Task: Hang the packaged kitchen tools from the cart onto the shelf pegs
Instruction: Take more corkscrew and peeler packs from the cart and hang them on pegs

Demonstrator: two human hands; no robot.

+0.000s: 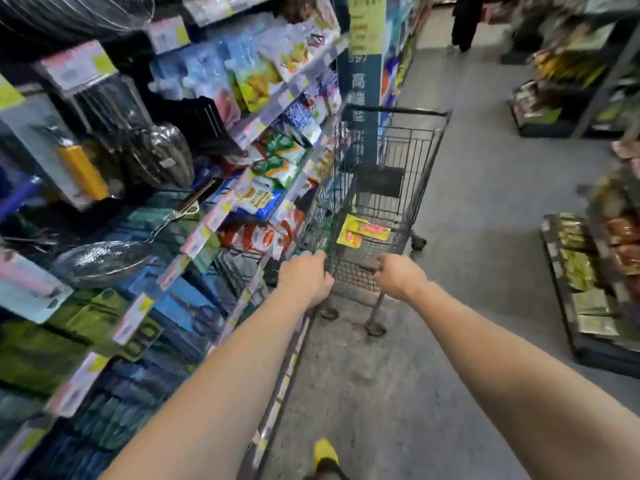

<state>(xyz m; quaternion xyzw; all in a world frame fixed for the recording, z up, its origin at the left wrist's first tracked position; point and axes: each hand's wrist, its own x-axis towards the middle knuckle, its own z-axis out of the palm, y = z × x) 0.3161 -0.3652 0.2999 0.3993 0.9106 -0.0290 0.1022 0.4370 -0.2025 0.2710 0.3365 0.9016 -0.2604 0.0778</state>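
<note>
Inspector: State of the hands?
Clerk: Left hand (304, 277) and right hand (398, 275) each curl round the near rim of the cart (415, 161), fingers closed on the wire; a steering grip, I judge, to keep stock close beside the shelf (242, 133).
Inspector: Goods?
Clerk: One yellow packet (363, 232) lies flat on the cart floor, not yet hung; contents too blurred to name; a wire strainer (100, 261) hangs at left.

The wire cart (420, 174) stands on the gray floor (485, 271), its left side just beside the shelf (211, 226). Yellow packs (363, 232) lie flat on the cart's bottom, by its near wall. Bright bags (277, 157) hang along the shelf, and a metal strainer (104, 261) sticks out at its near end.
</note>
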